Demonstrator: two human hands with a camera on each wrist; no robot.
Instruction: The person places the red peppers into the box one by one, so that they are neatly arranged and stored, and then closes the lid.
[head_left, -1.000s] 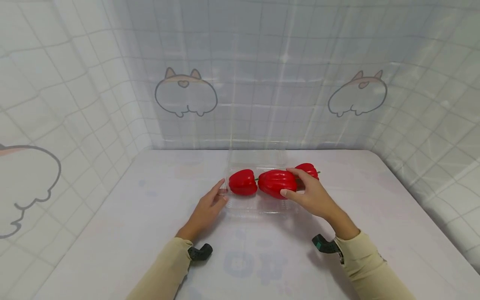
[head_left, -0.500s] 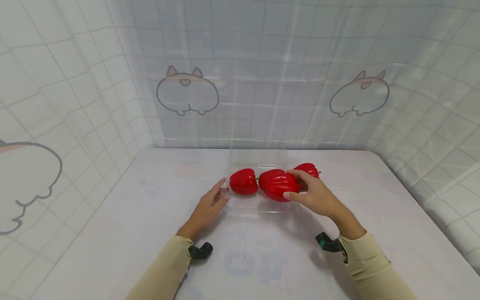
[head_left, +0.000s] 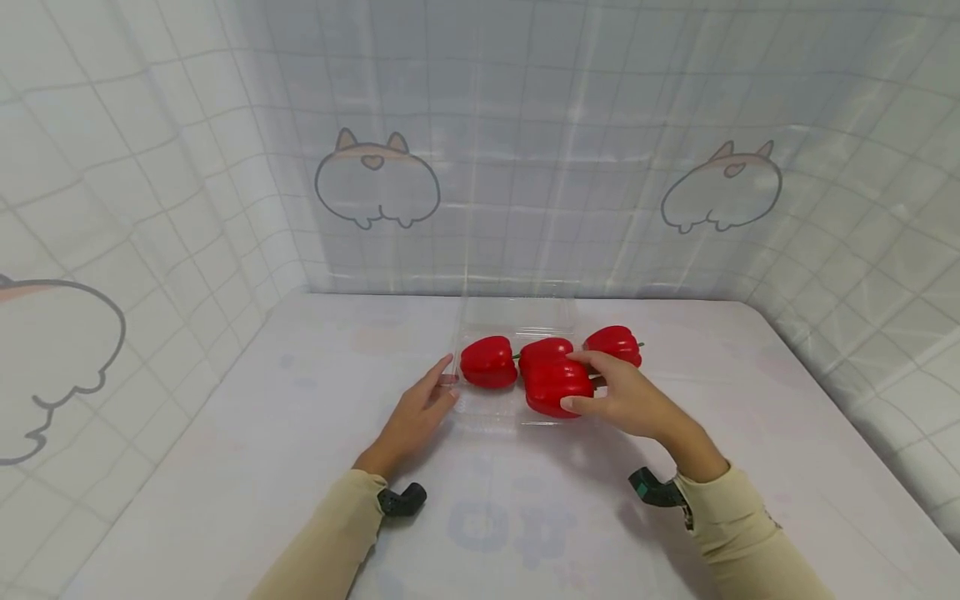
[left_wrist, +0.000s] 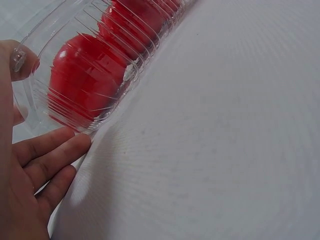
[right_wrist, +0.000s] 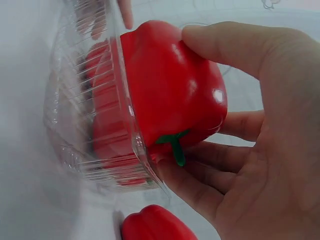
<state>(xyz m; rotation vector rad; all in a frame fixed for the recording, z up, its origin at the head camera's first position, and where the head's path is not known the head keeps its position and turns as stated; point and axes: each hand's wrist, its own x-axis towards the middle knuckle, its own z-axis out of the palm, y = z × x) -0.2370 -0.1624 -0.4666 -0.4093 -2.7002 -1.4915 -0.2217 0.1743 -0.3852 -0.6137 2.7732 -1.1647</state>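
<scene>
A clear plastic container (head_left: 487,406) lies with its lid folded back. Inside it are a red bell pepper (head_left: 488,362) at the left and a second pepper (head_left: 545,351) beside it. My right hand (head_left: 633,400) grips a third red pepper (head_left: 558,387) at the front right of the container, thumb in front and fingers behind; the right wrist view shows that pepper (right_wrist: 172,85) partly inside the rim, its green stem towards the camera. My left hand (head_left: 411,423), fingers extended, is at the container's left end; in the left wrist view its fingertips (left_wrist: 80,143) touch the wall.
Another red pepper (head_left: 615,343) lies on the white table (head_left: 315,375), right of the container. The clear lid (head_left: 517,312) extends behind the container towards the back curtain (head_left: 540,167). Grid-patterned curtains also stand on both sides.
The gripped pepper has moved towards me, uncovering the second pepper in the container and more of the one on the table. The left hand has stayed in place.
</scene>
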